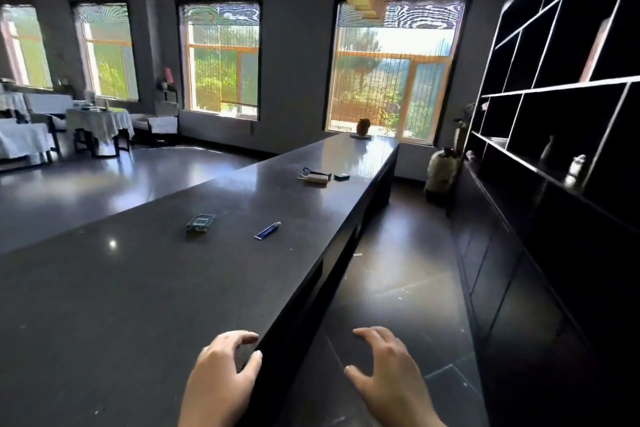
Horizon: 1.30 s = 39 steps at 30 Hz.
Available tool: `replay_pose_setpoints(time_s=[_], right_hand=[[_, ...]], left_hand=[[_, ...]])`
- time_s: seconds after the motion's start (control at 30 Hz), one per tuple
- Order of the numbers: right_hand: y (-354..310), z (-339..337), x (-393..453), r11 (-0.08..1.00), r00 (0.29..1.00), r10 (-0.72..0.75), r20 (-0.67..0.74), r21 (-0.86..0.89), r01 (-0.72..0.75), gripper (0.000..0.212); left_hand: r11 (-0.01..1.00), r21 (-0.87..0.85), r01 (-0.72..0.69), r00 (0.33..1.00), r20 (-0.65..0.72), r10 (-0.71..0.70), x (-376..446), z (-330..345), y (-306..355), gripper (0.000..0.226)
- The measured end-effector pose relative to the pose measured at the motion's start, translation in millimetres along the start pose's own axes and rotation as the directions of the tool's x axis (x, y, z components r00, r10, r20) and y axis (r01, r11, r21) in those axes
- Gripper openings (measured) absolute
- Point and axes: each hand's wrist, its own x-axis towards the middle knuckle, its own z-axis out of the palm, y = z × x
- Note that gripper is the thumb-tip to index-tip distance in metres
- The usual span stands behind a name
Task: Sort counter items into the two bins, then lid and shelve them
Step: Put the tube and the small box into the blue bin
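A long dark counter [138,288] runs away from me. On it lie a small green-blue box [200,222] and a blue tube with a white cap [267,230]. Farther along sit a white power bank with a cord [315,178], a dark strap-like item [317,172] and a small teal card-like object [341,176]. My left hand [221,374] hovers over the counter's near edge, fingers loosely spread, holding nothing. My right hand [388,371] hangs over the floor beside the counter, fingers spread and empty. No bins are in view.
A tall dark shelf unit [554,97] with open compartments and a few small items lines the right wall, above low cabinets. An aisle of dark floor [398,270] runs between counter and shelves. A brown ornament [363,126] stands at the counter's far end. White-clothed tables stand far left.
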Motion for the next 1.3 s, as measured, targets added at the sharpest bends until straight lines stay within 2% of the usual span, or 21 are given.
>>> replay_pose_setpoints(time_s=[0.2,0.37,0.47,0.7,0.83,1.0,1.13,1.3], right_hand=[[18,-7,106,0.999,0.997,0.02,-0.077,0.027,-0.018,0.051],[73,-1,168,0.993,0.992,0.117,-0.036,0.038,-0.116,0.052],[106,1,222,0.991,0.991,0.131,-0.031,0.027,-0.13,0.052],[147,-10,366,0.997,0.999,-0.047,0.007,0.069,0.046,0.049],[154,-12,438,0.985,0.989,-0.145,0.006,0.091,0.143,0.049],[140,24,500,0.959,0.959,-0.26,0.11,0.146,0.244,0.048],[119,56,551,0.929,0.921,-0.355,0.161,0.174,0.327,0.048],[79,82,619,0.884,0.86,-0.464,0.212,0.172,0.434,0.047]], left_hand=[[0.999,-0.002,-0.044,0.998,-0.038,0.044,117,48,16,0.02],[0.998,0.019,-0.059,0.997,0.041,0.058,183,106,28,0.02],[0.999,0.038,-0.024,0.999,0.042,0.022,225,145,28,0.021],[0.986,0.098,0.132,0.989,-0.076,-0.125,328,206,34,0.027],[0.972,0.079,0.221,0.957,-0.208,-0.201,376,220,28,0.031],[0.923,0.143,0.358,0.901,-0.313,-0.3,417,220,-3,0.036],[0.9,0.164,0.403,0.878,-0.347,-0.33,460,220,-33,0.038],[0.86,0.272,0.432,0.873,-0.365,-0.323,492,237,-63,0.039]])
